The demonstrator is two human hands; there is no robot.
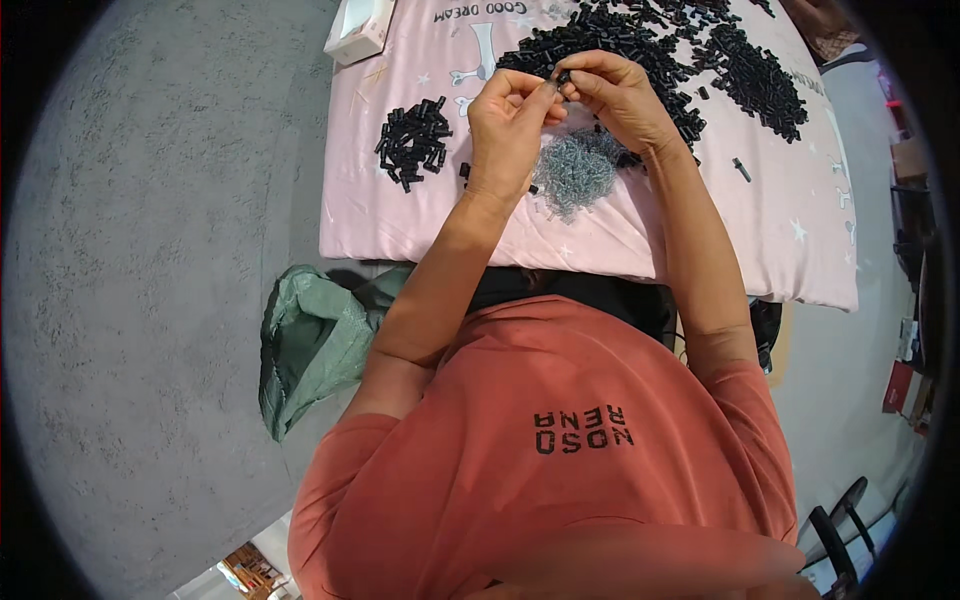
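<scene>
My left hand (508, 122) and my right hand (620, 95) meet fingertip to fingertip above a table draped in pink cloth (400, 215). Between the fingertips of both hands sits a small black plastic piece (562, 78). Just below the hands lies a heap of small grey metal springs (578, 170). A large spread of black plastic pieces (650, 40) fills the far part of the cloth. A smaller pile of black pieces (412, 142) lies to the left of my left hand.
A white box (358, 30) sits at the cloth's far left corner. A green sack (315, 345) lies on the grey floor (150, 250) by my left side. Boxes and clutter line the right edge (905, 380).
</scene>
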